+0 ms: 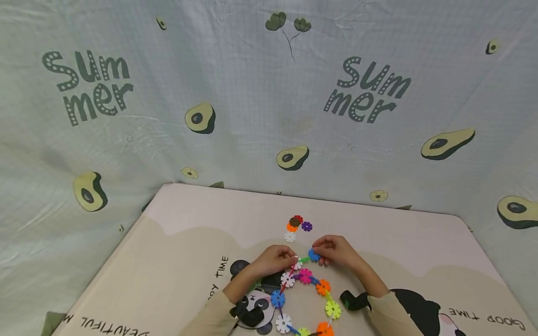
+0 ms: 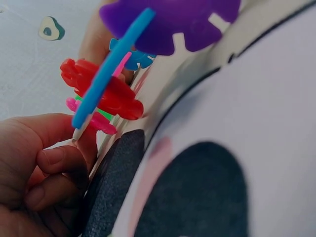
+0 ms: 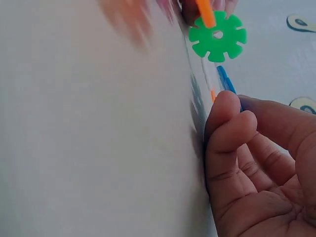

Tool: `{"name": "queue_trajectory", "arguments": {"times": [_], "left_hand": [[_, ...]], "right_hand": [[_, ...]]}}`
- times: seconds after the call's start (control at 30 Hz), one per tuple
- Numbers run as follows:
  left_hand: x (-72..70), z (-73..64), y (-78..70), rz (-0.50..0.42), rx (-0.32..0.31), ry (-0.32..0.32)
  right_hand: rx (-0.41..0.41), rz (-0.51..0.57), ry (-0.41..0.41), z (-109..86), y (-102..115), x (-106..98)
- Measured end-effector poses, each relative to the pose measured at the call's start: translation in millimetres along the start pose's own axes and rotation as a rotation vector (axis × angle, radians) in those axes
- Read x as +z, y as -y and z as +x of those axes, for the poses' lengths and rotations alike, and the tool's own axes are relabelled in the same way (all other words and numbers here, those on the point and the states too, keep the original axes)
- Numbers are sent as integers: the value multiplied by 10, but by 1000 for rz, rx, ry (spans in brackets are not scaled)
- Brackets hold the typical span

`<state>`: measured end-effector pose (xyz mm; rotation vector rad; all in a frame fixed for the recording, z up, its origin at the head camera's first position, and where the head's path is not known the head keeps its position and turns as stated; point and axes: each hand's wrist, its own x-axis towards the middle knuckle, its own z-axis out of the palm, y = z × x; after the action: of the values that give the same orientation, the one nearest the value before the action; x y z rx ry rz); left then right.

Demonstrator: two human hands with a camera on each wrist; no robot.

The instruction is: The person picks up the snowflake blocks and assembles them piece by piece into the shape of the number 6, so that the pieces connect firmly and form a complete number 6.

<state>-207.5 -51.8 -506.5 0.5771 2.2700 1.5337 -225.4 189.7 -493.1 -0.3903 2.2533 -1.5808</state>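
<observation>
A ring of slotted plastic discs joined edge to edge, one of them a yellow-green disc [image 1: 333, 309], lies on the table between both forearms. At its far end, my left hand [image 1: 273, 259] pinches a white disc [image 1: 297, 264] of the chain. My right hand [image 1: 336, 250] holds a blue disc [image 1: 313, 255] between thumb and fingers. Between the two hands a green disc [image 1: 305, 259] stands edge-on, close to the blue one. In the right wrist view the blue disc [image 3: 226, 79] shows only partly above the fingertips; how deep it sits in the green disc's slot I cannot tell.
Beyond the hands lie several loose discs: a brown disc [image 1: 294, 222] overlapping red and orange ones, a purple disc [image 1: 307, 226] and a white disc [image 1: 290, 237]. The table [image 1: 176, 210] carries a printed panda cloth. A hanging curtain [image 1: 244, 84] rises behind its far edge.
</observation>
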Motion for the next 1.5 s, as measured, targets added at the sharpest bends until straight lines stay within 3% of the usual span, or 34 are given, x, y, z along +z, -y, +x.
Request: {"name": "queue_trajectory", "arguments": {"times": [0.67,1.23,1.5], "left_hand": [[23,-8,5,-39,11,-8],[38,-36,-14,11,26,-94],[34,-7,-7,-66,19,-56]], "right_hand": [[78,180,-27,-90,-56,65],[29,197,-56,-35,-31,170],[38,198,-64,-47,-34,174]]}}
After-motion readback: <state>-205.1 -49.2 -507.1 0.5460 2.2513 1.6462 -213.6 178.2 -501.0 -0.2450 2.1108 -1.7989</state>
